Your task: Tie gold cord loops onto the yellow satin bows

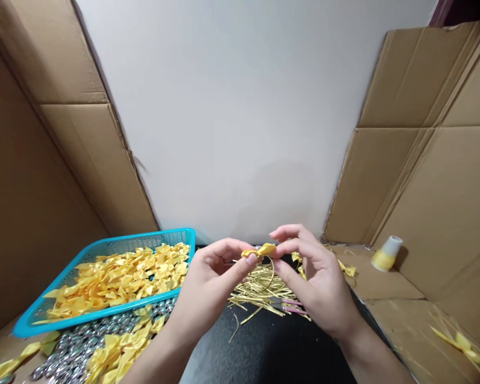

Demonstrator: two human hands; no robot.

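My left hand [212, 280] pinches a small yellow satin ribbon bow [266, 249] between thumb and fingers, in front of my chest. At the bow's right end, my right hand [314, 274] has its thumb and index finger close together on the ribbon's tip; its other fingers are raised. A thin gold tie [272, 271] curves down from the bow beside the right thumb. Below the hands lies a loose pile of cut gold ties [260, 288]. Small scissors with pink handles [294, 306] rest at the pile's right side, partly hidden by my right hand.
To the left, a blue plastic basket [104, 316] holds many yellow bows [132, 277]. Shiny silver beads [78, 341] and more bows lie before it. A white-and-yellow cone [387, 253] and a loose bow [464, 345] sit on cardboard at right. Cardboard panels [408, 85] flank the workspace.
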